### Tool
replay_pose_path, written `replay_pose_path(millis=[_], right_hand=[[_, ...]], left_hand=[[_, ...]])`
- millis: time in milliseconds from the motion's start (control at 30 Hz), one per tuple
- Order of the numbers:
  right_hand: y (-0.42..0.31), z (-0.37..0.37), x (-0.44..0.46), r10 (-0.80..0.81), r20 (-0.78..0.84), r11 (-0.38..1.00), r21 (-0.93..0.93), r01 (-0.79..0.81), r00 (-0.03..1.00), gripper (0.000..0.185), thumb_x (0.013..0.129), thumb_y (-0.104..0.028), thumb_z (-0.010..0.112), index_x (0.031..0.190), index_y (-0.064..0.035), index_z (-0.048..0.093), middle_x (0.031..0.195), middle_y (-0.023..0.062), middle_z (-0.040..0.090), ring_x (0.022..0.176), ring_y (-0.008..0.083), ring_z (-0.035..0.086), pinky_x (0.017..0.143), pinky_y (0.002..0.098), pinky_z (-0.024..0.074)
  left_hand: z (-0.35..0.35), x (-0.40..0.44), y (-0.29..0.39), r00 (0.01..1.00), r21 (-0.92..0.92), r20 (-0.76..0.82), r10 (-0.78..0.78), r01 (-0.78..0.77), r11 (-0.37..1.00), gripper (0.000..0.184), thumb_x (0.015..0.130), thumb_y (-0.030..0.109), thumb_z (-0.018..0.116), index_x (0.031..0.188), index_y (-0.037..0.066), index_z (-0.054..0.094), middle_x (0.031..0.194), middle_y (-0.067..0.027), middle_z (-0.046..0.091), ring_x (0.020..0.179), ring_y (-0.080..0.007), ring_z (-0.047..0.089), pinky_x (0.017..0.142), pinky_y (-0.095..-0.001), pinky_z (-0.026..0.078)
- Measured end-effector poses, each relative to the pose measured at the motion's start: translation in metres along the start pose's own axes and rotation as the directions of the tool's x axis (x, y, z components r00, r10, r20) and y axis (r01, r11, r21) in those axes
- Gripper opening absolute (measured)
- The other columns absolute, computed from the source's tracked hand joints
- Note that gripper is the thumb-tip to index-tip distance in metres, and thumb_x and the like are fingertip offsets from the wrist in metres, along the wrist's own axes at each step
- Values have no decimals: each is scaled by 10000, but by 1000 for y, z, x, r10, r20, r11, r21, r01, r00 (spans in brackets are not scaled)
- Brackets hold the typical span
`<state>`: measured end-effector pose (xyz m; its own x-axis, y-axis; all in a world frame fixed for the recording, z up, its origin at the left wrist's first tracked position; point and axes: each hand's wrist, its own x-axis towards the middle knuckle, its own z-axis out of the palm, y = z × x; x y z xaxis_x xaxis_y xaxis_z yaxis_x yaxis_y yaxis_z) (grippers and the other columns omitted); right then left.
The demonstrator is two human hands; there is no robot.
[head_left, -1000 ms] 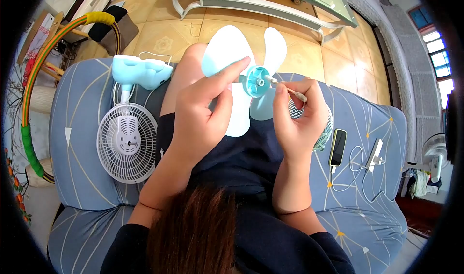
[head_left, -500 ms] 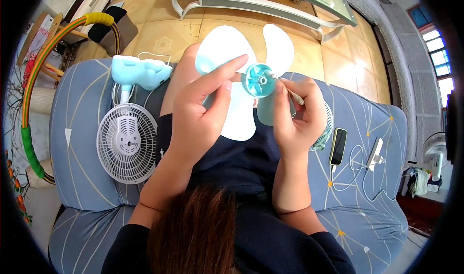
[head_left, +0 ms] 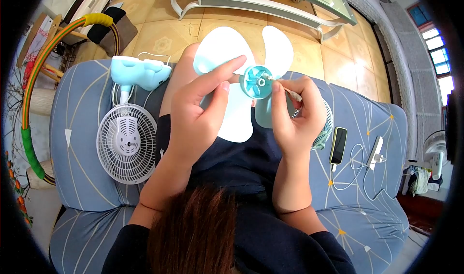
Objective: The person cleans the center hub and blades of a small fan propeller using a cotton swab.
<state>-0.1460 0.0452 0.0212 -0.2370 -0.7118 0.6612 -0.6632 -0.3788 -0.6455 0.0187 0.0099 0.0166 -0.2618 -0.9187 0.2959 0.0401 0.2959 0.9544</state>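
Note:
Above my lap, my left hand (head_left: 203, 102) grips a pale blue fan blade (head_left: 235, 112) between thumb and fingers, with its ribbed turquoise hub (head_left: 251, 88) facing up. Pinched in my right hand (head_left: 299, 114) is a cotton swab (head_left: 293, 95); its far tip reaches inside the hub, beside the centre hole. To my left lies the fan body (head_left: 140, 73), light blue, joined to a white rear grille (head_left: 126, 160) with a bare metal shaft in its middle. A greenish round mesh cover (head_left: 326, 129) is partly hidden behind my right hand.
On the grey-blue patterned sofa (head_left: 372, 189) to my right lie a phone (head_left: 339, 146) on a cable and a white power strip (head_left: 374, 153). A striped hoop (head_left: 41, 61) stands at the left. Ahead is a glass-topped table (head_left: 314, 1) on a tiled floor.
The swab's tip has moved slightly left inside the hub, nearer its centre. The fan blade has shifted a little left and down with my left hand.

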Motion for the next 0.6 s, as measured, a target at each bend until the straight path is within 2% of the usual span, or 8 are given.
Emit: replay_pose_path(millis=[200,300,400,433,533,600], right_hand=[[-2,0,-1,32,-21,999,-31,-33,999,75,836,18,684,809,-1,617,665,4,529,596,53,417,548,185,295],[-1,-2,-3,51,-63,997,62,-47,997,75,847,31,674,818,10,609,697,5,542,619,45,422,552,179,288],[-4,-4,-2,25,-42,996,92,-21,999,83,838,54,668,810,14,600,709,7,548,622,42,406,554,181,278],[-5,-5,-2,22,-38,994,109,-18,999,86,834,57,668,804,13,600,703,7,546,617,44,402,554,183,275],[-7,-3,1,-1,-27,996,92,4,1000,103,755,31,695,753,-37,618,640,33,525,531,139,422,487,267,312],[-6,-5,1,-44,45,997,64,41,998,88,794,45,676,773,-11,610,667,25,549,567,103,413,522,231,294]], left_hand=[[4,1,-3,997,25,-25,75,-74,997,372,886,-90,480,1197,4,660,1175,-151,569,939,-117,614,782,-214,466],[3,1,-2,998,38,-18,62,-61,997,372,885,-88,483,1199,5,659,1167,-140,568,923,-123,613,777,-212,463],[2,1,-5,994,73,12,109,-109,991,366,892,-79,491,1207,7,657,1092,-108,611,880,-109,608,763,-208,461],[2,1,-3,997,71,22,80,-82,994,361,904,-66,499,1222,11,651,1077,-109,647,901,-112,620,797,-220,467],[4,-1,6,999,91,47,17,-21,996,352,927,-37,518,1252,23,642,1048,-112,719,944,-121,643,864,-243,477],[3,-1,7,998,138,56,22,-29,990,353,927,-34,522,1250,33,646,1049,-115,719,946,-128,645,866,-243,475]])
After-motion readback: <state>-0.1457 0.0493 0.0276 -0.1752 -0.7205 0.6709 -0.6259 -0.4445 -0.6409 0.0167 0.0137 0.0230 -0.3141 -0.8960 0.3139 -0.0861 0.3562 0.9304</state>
